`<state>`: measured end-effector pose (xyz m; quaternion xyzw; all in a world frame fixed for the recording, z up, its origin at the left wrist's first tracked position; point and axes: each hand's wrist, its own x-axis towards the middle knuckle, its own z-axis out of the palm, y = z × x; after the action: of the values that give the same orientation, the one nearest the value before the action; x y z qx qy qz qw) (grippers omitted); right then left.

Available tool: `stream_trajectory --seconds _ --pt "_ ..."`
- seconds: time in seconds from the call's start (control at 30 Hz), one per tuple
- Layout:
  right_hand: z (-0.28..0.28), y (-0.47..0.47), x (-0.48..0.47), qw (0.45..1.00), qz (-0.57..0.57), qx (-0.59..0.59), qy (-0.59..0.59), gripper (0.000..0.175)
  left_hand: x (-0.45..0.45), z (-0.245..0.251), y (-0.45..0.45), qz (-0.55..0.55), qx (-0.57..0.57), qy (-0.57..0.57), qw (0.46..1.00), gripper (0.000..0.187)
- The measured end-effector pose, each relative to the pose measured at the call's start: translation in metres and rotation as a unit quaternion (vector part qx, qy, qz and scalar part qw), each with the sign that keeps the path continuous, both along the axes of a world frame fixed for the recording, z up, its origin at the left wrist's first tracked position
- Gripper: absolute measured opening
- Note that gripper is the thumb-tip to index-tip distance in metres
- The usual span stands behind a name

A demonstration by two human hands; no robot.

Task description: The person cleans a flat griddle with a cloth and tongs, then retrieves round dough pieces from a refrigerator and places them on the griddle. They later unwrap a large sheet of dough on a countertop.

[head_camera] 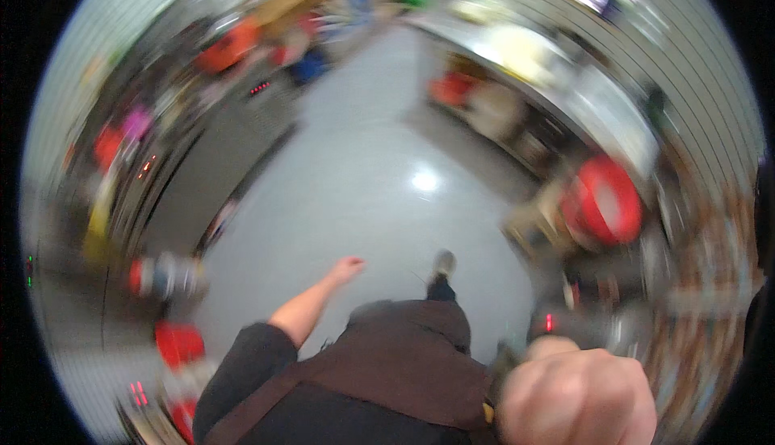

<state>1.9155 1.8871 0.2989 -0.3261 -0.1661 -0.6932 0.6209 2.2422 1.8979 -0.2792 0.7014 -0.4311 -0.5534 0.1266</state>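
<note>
My left hand [348,268] hangs low over the grey floor [315,203], away from the furniture; its fingers look curled, but blur hides whether they are apart. Close to the camera, my right hand [578,393] is raised with bent fingers, its knuckles towards me. The inside of that hand is hidden, so whether it holds anything does not show. A brown apron [405,354] covers my front over a black shirt. One shoe [445,261] shows ahead of the apron.
Steel units with red displays [206,166] line the left. A metal worktable [611,106] with pale items stands at the right, near a round red container [605,199]. An orange container [229,45] sits at upper left. A red bucket [180,343] is low on the left.
</note>
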Motion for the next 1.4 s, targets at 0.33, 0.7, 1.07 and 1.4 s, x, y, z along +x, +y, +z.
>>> stream_trajectory --seconds 0.33,0.7,1.07,1.4 --pt "-0.149 -0.251 0.086 0.725 0.368 -0.099 0.574 0.009 -0.083 0.002 -0.035 0.355 -0.073 -0.045 0.931 0.025" --pt "-0.11 -0.342 0.261 0.499 0.654 -0.422 0.381 0.061 -0.015 -0.055 -0.161 0.286 0.084 -0.041 0.954 0.026" --pt "-0.03 -0.436 0.264 0.761 0.57 -0.31 0.014 0.024 0.123 -0.046 -0.357 0.247 -0.06 -0.014 0.967 0.027" --pt "-0.077 -0.632 0.214 0.681 0.571 -0.435 0.142 0.044 -0.01 -0.024 -0.461 0.286 -0.009 -0.138 0.948 0.03"
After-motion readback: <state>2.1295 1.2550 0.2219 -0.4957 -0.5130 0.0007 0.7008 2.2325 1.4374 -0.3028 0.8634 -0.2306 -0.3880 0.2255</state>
